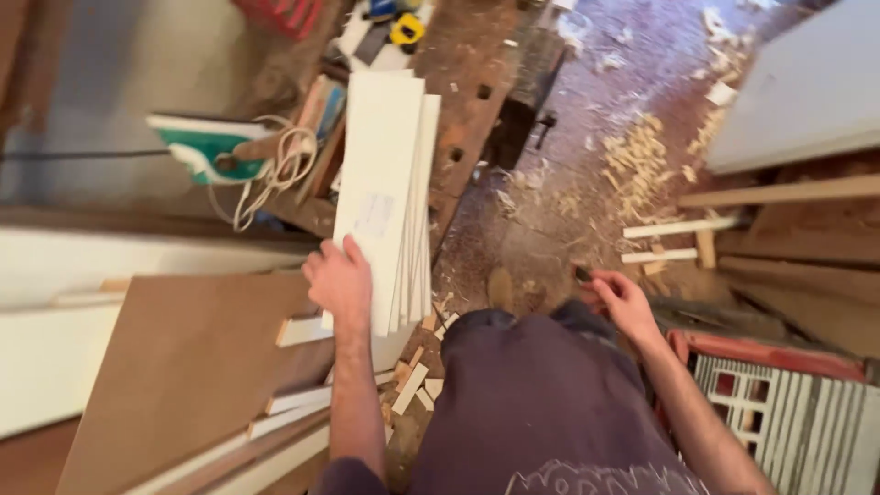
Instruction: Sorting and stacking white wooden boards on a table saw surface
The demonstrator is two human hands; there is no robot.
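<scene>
- White boards (385,192), stacked on edge, sit under my left hand (341,282); its fingers are spread flat against the near end of the stack, pressing, not wrapped around it.
- Beyond that hand, the stack runs out over the brown worktop (467,82).
- To its left lies a large brown panel (183,367), with small wood offcuts (412,385) just below it.
- My right hand (623,302) hangs apart, low by my hip, fingers curled on a small dark object (583,273); what it is I cannot tell.
- Wood shavings (637,165) litter the floor beyond it.
</scene>
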